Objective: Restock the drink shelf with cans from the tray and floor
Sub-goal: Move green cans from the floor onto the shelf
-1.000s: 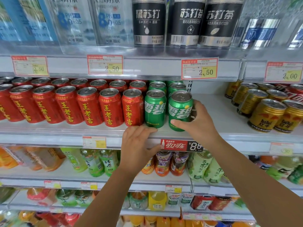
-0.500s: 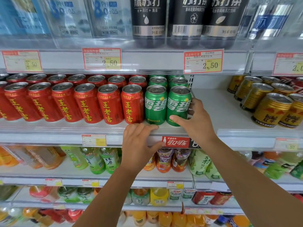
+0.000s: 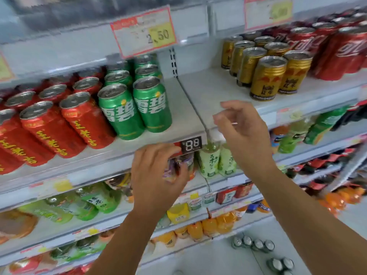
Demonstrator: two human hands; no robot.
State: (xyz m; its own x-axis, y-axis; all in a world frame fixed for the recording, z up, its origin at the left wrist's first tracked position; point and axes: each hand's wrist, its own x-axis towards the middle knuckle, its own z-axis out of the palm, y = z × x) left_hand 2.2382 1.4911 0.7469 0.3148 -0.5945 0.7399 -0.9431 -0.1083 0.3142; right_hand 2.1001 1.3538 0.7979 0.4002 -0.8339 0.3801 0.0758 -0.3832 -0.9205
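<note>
Head view, tilted, blurred toward the edges. Landmark: black price display [image 3: 191, 144] reading 88, clipped to the front lip of the shelf [image 3: 198, 100].

- Left hand [image 3: 156, 173]: just left of and below the display. Fingers lie over the red strip on the lip, thumb hangs beneath. No grip on anything that I can make out.
- Right hand [image 3: 244, 132]: right of the display and slightly above it, in the air before the lip. Fingers loosely bent and spread, palm empty, touching nothing.
- Green cans [image 3: 153, 104]: up-left of the display, two files running to the back. The front pair stands upright, side by side and touching.
- Red cans [image 3: 83, 120]: further left of the display, packed against the green ones.
- Bare shelf board directly behind the display, with a seam running back.
- Gold cans [image 3: 266, 78]: up-right of the display, well apart from the green. Cola cans [image 3: 345, 52] lie beyond them.
- Paper price label [image 3: 144, 32], marked 2.50: above the display, on the next lip up.
- Bottles [image 3: 209, 161]: pale green, right under the display.
- Cans on the floor [image 3: 253, 244]: far below-right of the display. Silver tops in a short row, with another clump lower; colour cannot be told.
</note>
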